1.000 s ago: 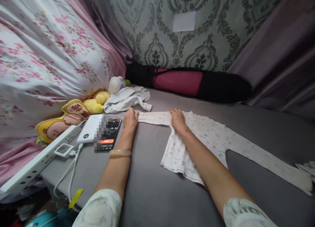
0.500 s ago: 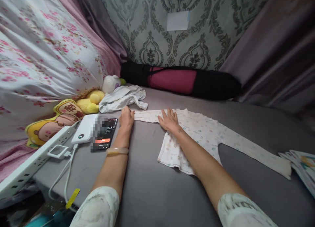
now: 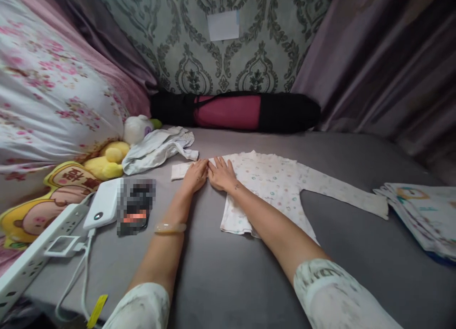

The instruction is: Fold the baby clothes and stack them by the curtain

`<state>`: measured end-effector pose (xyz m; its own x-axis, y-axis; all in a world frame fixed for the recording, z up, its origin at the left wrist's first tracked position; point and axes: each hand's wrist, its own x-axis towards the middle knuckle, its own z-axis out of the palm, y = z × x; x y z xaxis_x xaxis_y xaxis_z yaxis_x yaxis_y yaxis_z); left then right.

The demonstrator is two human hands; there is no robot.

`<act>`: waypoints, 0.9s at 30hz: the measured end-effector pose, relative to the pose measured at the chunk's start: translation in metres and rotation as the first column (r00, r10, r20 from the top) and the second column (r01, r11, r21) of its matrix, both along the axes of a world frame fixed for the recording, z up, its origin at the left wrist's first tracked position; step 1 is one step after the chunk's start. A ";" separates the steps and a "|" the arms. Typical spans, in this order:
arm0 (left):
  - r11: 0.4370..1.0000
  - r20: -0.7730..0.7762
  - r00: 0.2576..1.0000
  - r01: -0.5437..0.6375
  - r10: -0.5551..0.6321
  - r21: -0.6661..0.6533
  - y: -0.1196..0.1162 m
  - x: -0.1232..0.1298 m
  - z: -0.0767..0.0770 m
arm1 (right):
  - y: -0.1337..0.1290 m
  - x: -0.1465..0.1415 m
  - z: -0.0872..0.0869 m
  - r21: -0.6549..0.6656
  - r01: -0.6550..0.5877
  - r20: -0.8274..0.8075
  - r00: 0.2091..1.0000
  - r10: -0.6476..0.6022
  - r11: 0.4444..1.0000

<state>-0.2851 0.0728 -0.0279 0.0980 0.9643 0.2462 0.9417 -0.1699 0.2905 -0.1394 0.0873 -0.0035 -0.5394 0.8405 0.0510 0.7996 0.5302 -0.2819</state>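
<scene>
A small white long-sleeved shirt (image 3: 278, 188) with a coloured print lies spread on the grey sheet (image 3: 213, 272). Its left sleeve runs under both hands, with the cuff showing beyond my left hand. My left hand (image 3: 196, 174) rests flat on that sleeve, fingers extended. Right beside it, my right hand (image 3: 221, 173) presses on the sleeve near the shoulder, its fingers spread. The two hands meet at the thumbs or index fingers. Toward the right the other sleeve stretches out straight.
Crumpled pale cloth (image 3: 153, 148) and plush toys (image 3: 107, 160) sit at the left, near a power bank (image 3: 103, 203), phone and power strip (image 3: 46, 248). A black-and-red bag (image 3: 228, 112) lies along the wall. Folded clothes (image 3: 427, 215) are at the right.
My left hand has left the cuff and come inward along the sleeve, opening flat. My right hand now lies next to it on the sleeve. The view has shifted to the right.
</scene>
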 end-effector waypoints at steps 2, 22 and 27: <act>0.999 -0.020 1.000 -0.023 0.022 -0.030 -0.005 0.001 0.004 | 0.002 0.001 0.003 -0.049 -0.016 -0.021 1.000 0.015 0.999; 0.999 -0.025 1.000 0.007 -0.006 0.042 -0.021 0.012 0.014 | 0.045 0.119 -0.003 -0.013 0.291 0.079 0.954 -0.290 0.956; 0.999 -0.019 1.000 0.014 -0.013 0.029 -0.022 0.011 0.013 | 0.042 0.135 0.011 -0.129 0.239 0.022 0.971 -0.238 0.963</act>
<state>-0.2745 0.0513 -0.0150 0.1161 0.9551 0.2724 0.9445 -0.1910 0.2671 -0.0047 0.1293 0.0075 -0.3228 0.9439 -0.0695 0.9003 0.2836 -0.3303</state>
